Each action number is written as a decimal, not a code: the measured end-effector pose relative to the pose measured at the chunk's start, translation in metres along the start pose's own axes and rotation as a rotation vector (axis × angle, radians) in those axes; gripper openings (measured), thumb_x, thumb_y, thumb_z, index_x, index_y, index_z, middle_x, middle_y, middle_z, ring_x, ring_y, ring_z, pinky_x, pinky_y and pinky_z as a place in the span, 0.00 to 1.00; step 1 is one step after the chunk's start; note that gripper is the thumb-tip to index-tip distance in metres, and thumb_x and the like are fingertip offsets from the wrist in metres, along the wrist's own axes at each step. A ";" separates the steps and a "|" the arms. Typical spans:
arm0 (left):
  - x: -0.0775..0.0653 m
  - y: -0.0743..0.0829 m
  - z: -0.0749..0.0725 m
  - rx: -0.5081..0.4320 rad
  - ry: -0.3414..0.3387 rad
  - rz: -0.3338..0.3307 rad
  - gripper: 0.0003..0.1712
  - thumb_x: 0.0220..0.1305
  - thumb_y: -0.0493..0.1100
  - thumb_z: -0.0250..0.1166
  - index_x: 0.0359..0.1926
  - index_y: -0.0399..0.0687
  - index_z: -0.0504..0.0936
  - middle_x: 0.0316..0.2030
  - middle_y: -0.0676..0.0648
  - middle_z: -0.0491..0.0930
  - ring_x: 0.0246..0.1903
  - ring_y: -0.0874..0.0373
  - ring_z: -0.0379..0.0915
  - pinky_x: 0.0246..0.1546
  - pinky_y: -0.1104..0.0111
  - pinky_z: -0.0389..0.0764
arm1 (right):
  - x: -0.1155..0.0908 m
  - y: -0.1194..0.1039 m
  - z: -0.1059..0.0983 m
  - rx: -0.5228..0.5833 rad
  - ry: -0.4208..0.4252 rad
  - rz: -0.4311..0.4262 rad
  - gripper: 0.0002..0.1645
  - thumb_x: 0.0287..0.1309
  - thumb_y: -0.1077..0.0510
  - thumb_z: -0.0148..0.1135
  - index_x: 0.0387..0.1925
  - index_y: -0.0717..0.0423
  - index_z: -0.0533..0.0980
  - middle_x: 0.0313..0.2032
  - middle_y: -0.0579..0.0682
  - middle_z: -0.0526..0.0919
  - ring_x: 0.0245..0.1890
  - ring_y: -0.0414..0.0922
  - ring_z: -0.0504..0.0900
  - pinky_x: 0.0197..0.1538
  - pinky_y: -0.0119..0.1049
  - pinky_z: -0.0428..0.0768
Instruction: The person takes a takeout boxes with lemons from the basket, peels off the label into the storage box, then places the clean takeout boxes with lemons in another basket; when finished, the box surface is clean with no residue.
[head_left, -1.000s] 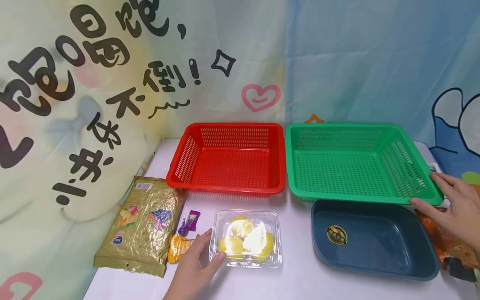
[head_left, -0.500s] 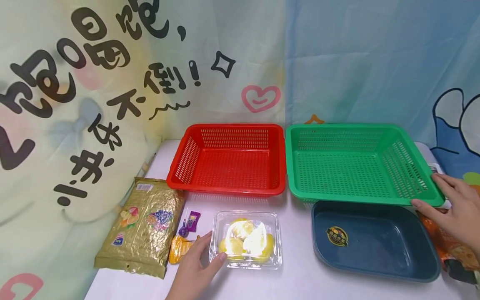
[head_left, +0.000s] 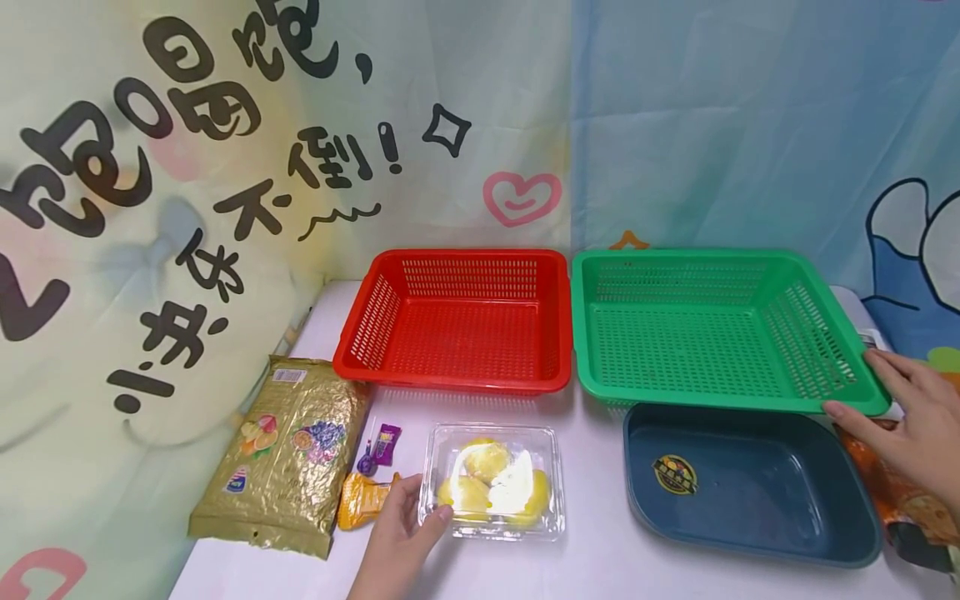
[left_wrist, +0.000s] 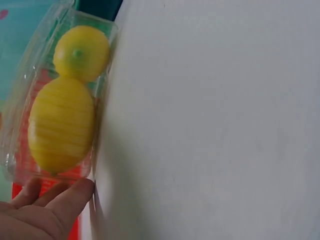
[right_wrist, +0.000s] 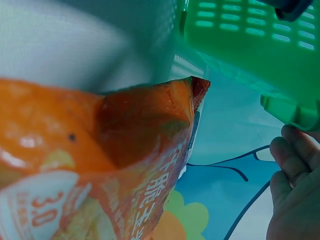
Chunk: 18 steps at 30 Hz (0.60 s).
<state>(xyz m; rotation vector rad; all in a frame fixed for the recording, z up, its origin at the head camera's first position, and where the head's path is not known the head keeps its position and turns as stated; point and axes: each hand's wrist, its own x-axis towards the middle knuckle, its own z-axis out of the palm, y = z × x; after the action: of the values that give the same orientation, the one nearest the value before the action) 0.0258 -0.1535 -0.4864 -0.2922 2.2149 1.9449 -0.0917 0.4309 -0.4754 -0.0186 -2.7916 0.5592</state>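
Note:
A clear plastic clamshell box [head_left: 491, 527] of yellow lemons [left_wrist: 62, 122] rests on the table. At its left end is my left hand [head_left: 397, 529], thumb by the front corner and fingers along the side, touching it with relaxed fingers. My right hand [head_left: 911, 425] lies at the front right corner of the green basket [head_left: 697, 403]. Its thumb touches the front rim and the fingers reach along the right side. From the right wrist, those fingertips [right_wrist: 290, 132] meet the rim from outside. An orange snack bag [right_wrist: 145, 125] stands below that hand, partly hidden in the head view.
Left of the green basket sits a red basket [head_left: 453, 384], and in front of the green one a dark blue tub [head_left: 757, 492]. A gold bag [head_left: 285, 458], a purple wrapped candy [head_left: 386, 444], a purple lollipop [head_left: 366, 463] and an orange packet [head_left: 362, 502] lie at left.
My left hand has shifted slightly right, its fingers drawing in against the box and uncovering more of the orange packet. The right hand stays at the green basket's corner.

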 end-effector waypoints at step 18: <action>0.001 0.009 0.005 -0.075 0.025 -0.011 0.35 0.74 0.44 0.64 0.71 0.29 0.62 0.70 0.27 0.70 0.65 0.41 0.78 0.57 0.70 0.86 | 0.000 0.002 0.002 -0.002 -0.007 0.004 0.61 0.70 0.30 0.59 0.82 0.63 0.44 0.79 0.75 0.48 0.79 0.72 0.48 0.83 0.66 0.44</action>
<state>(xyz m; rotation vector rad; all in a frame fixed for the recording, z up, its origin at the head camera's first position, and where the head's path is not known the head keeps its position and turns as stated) 0.0227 -0.1479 -0.4789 -0.3406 2.1542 2.0320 -0.0923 0.4326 -0.4778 -0.0224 -2.7995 0.5591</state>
